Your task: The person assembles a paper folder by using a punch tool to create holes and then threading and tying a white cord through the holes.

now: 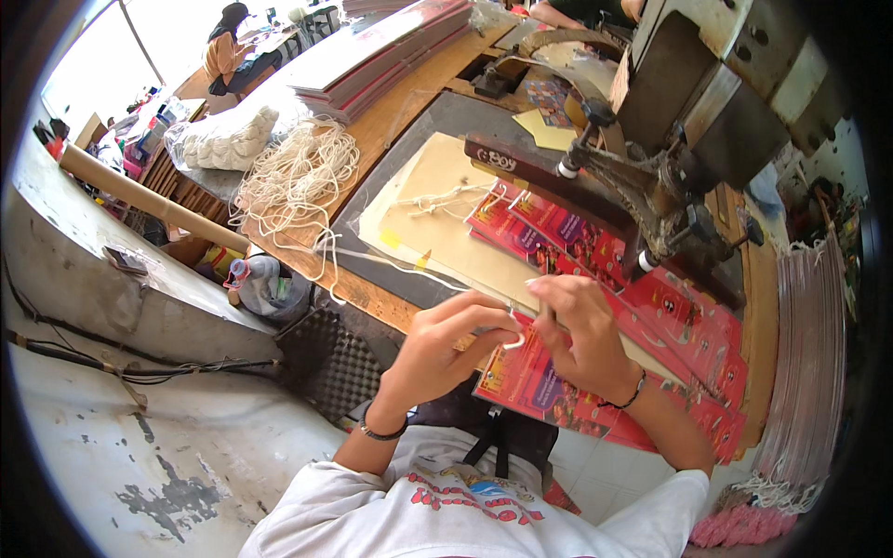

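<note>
Thumb and forefinger of your left hand pinch a white cord above red cards; your right hand curls just beside, its hold impossible to tell. Beyond, a cord pile tops the wooden bench, left of a metal machine.

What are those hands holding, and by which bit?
The left hand pinches a white cord near its end, with a short tip poking out. Whether the right hand holds anything can't be told.
</note>
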A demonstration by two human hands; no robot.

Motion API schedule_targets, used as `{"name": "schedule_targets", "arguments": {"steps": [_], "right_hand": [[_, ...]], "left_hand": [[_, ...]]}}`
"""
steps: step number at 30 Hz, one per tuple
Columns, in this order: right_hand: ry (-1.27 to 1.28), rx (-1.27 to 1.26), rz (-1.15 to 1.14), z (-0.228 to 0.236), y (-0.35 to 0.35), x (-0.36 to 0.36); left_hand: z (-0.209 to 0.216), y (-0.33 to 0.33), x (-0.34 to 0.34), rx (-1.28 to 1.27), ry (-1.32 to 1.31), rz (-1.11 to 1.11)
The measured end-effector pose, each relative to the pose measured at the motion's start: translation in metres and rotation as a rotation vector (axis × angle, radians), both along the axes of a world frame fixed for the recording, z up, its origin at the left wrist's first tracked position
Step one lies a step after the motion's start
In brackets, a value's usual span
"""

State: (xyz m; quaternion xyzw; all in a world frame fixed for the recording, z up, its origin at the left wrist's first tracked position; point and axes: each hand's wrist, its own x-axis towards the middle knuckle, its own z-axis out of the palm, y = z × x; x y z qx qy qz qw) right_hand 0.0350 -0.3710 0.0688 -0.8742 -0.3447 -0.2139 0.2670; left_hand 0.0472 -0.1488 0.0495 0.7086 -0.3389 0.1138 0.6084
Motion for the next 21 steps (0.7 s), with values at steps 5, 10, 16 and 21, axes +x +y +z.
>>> {"name": "schedule_targets", "arguments": {"steps": [5, 10, 16, 21], "right_hand": [[0.239, 0.281, 0.218, -0.006, 0.010, -0.015], [0.447, 0.395, 0.202, -0.010, 0.009, -0.021], [0.367, 0.272, 0.208, -0.010, 0.002, -0.018], [0.256, 0.325, 0.276, -0.012, 0.011, -0.016]], "left_hand": [[-0.008, -0.018, -0.015, 0.087, 0.054, -0.062], [-0.012, -0.018, -0.023, -0.201, 0.161, -0.034], [0.002, -0.011, -0.020, -0.436, 0.188, 0.058], [0.034, -0.008, -0.018, -0.018, -0.075, -0.187]]}}
